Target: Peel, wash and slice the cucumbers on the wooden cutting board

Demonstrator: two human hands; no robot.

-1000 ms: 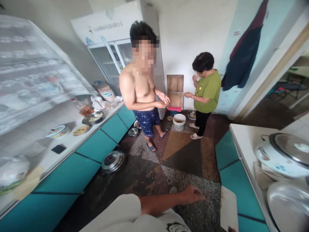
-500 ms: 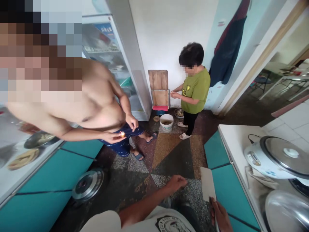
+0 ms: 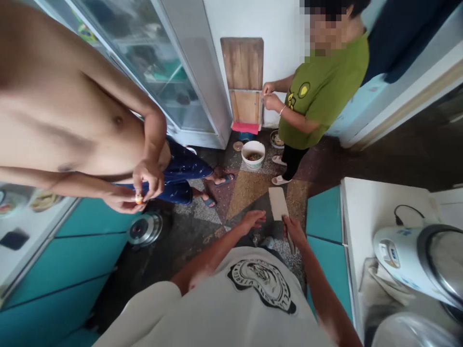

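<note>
Gripping a cleaver (image 3: 279, 205) by its handle, the right hand (image 3: 293, 230) is closed around it, fingers wrapped, with the broad pale blade rising up and away from the fist toward the floor's middle. The blade's flat face is turned to the camera; its far edge lies well beyond the knuckles. The handle itself is mostly hidden inside the fist, with a short end showing below the hand.

The left hand (image 3: 253, 220) is open and holds nothing. Its fingers are spread loosely, palm down, just beside the blade on the blade's left, apart from it by a narrow gap. Both forearms reach out from a white shirt (image 3: 249, 294) with a round black print.

Beyond the blade tip, further from the grip, a white bucket (image 3: 253, 154) stands on the patterned floor (image 3: 253, 193), and wooden boards (image 3: 244, 79) lean against the wall behind it. A person in a green top (image 3: 321, 91) stands to the right of the bucket, hands raised together at chest height. To the left of the grip, a shirtless person (image 3: 72, 120) holds a small item between both hands; what it is cannot be told. A pot lid (image 3: 144, 229) lies on the floor below those hands. A rice cooker (image 3: 415, 258) sits on the counter (image 3: 376, 212) to the right of the grip.
</note>
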